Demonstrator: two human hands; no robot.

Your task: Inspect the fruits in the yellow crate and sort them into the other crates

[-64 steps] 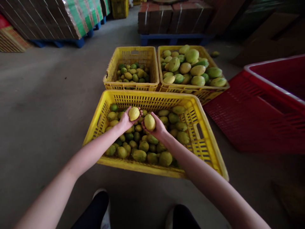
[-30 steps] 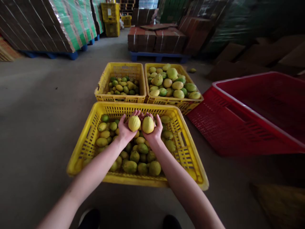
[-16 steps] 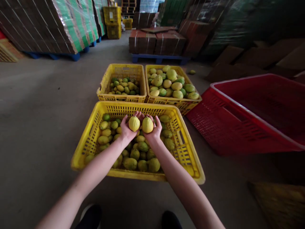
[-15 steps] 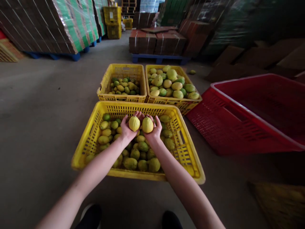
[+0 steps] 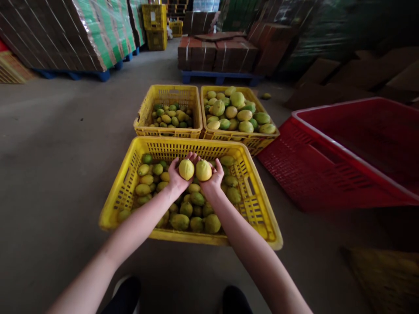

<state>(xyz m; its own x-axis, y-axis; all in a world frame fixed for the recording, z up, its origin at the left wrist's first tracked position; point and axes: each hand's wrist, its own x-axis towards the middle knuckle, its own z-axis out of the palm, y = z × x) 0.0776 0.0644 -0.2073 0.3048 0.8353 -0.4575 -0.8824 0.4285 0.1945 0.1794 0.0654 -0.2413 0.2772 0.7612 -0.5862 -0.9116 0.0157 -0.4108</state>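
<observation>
My left hand [image 5: 176, 178] cradles a yellow lemon [image 5: 186, 169], palm up. My right hand [image 5: 214, 179] cradles a second yellow lemon [image 5: 203, 170] right beside it, the two fruits almost touching. Both hands hover over the near yellow crate [image 5: 124, 192], which holds several green and yellow lemons [image 5: 191, 209]. Behind it stand two more yellow crates: the far left crate [image 5: 144, 117] with small lemons low inside, and the far right crate [image 5: 262, 139] heaped with larger fruit.
A red crate [image 5: 343, 152] stands tilted at the right on the concrete floor. Stacked cartons on blue pallets [image 5: 216, 77] line the back, with wrapped cardboard stacks [image 5: 65, 35] at the left. One loose fruit [image 5: 266, 96] lies on the floor. My shoes [image 5: 127, 294] show at the bottom.
The two hands have come closer together, so the lemons sit side by side. The view has tilted up and steadied; in the last half second the hands barely moved.
</observation>
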